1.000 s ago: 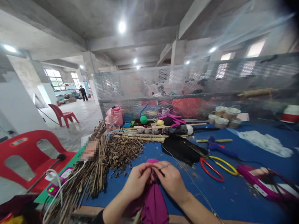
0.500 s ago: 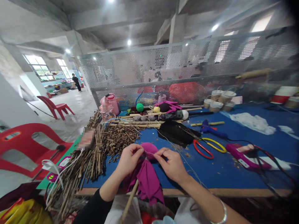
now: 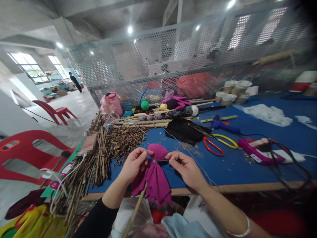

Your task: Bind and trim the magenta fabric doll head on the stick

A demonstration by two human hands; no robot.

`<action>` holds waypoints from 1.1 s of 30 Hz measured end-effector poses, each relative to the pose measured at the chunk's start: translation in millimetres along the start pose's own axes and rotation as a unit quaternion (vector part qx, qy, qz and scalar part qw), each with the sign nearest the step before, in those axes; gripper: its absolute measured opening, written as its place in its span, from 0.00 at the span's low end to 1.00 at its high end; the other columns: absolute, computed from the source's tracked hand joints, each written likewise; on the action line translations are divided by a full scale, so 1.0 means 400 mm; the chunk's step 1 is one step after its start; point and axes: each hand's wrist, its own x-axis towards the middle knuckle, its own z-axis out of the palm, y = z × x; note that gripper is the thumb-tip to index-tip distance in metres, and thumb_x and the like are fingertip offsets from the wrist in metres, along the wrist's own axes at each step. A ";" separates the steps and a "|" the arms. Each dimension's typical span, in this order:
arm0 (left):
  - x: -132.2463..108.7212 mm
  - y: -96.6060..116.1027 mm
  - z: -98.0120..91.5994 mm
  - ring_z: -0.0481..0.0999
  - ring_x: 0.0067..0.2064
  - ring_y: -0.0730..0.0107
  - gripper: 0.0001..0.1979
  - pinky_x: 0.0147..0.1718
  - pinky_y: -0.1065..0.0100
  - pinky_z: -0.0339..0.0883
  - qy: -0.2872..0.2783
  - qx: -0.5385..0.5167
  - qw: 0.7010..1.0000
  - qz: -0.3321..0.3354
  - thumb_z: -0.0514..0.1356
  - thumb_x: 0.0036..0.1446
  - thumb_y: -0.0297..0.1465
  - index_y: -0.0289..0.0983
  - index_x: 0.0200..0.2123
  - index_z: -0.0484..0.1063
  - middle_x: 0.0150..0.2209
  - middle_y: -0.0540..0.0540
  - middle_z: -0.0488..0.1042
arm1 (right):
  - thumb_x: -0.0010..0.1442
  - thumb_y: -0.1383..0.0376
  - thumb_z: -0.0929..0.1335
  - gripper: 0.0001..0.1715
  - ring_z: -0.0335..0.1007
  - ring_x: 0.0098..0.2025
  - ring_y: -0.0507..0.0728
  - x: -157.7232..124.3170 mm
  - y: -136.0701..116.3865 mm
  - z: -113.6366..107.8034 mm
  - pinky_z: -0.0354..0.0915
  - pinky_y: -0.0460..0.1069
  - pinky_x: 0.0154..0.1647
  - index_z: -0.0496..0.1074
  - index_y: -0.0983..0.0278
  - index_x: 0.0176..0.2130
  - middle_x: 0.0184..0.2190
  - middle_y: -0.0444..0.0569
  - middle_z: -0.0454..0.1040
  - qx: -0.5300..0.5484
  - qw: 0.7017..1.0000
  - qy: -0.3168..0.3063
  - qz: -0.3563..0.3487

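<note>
My left hand (image 3: 133,163) pinches the neck of a magenta cloth bundle (image 3: 156,175) that has a round stuffed head and sits on a wooden stick (image 3: 135,213). My right hand (image 3: 184,167) pinches a thin pale thread (image 3: 198,167) that runs taut from the neck of the bundle and trails off over the blue table (image 3: 235,168). Both hands are closed in a pinch just above the table's near edge.
A heap of dry twigs (image 3: 99,158) lies left of my hands. Red and yellow scissors (image 3: 216,145), a blue glue gun (image 3: 220,125), a pink tool (image 3: 257,152), black cloth (image 3: 185,130), yarn balls and sticks lie beyond. Mesh fence (image 3: 173,62) at the back, red chairs (image 3: 27,155) left.
The view has tipped downward, so my lap and the stick show. My hands have drawn apart, pulling the thread taut at the neck of the bundle.
</note>
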 end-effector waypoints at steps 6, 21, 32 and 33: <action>0.023 -0.013 0.020 0.53 0.18 0.80 0.18 0.18 0.75 0.47 -0.010 0.028 0.999 0.033 0.57 0.55 0.46 0.38 0.28 0.60 0.20 0.56 0.61 | 0.60 0.49 0.62 0.20 0.50 0.19 0.48 0.021 0.011 0.052 0.48 0.44 0.20 0.57 0.62 0.29 0.19 0.39 0.60 0.073 0.995 -0.049 0.040; 0.033 -0.022 0.001 0.53 0.20 0.80 0.16 0.21 0.75 0.47 -0.018 0.062 0.997 0.032 0.55 0.58 0.42 0.36 0.26 0.60 0.20 0.56 0.59 | 0.58 0.52 0.63 0.17 0.48 0.17 0.47 0.029 0.026 0.042 0.47 0.44 0.18 0.60 0.62 0.28 0.16 0.36 0.57 0.029 0.998 -0.022 0.044; -0.015 0.031 0.061 0.63 0.28 0.75 0.12 0.29 0.73 0.58 -0.035 0.148 0.985 0.075 0.58 0.57 0.39 0.35 0.33 0.67 0.27 0.51 0.66 | 0.51 0.56 0.70 0.15 0.64 0.27 0.50 0.072 -0.037 0.071 0.62 0.46 0.29 0.70 0.65 0.25 0.24 0.44 0.69 0.042 0.998 0.002 -0.040; -0.011 0.034 0.063 0.64 0.29 0.74 0.12 0.30 0.73 0.58 -0.042 0.161 0.983 0.081 0.59 0.56 0.39 0.35 0.32 0.69 0.28 0.50 0.67 | 0.51 0.57 0.70 0.14 0.65 0.29 0.51 0.075 -0.042 0.073 0.63 0.46 0.32 0.70 0.65 0.24 0.25 0.45 0.69 0.029 0.998 0.006 -0.062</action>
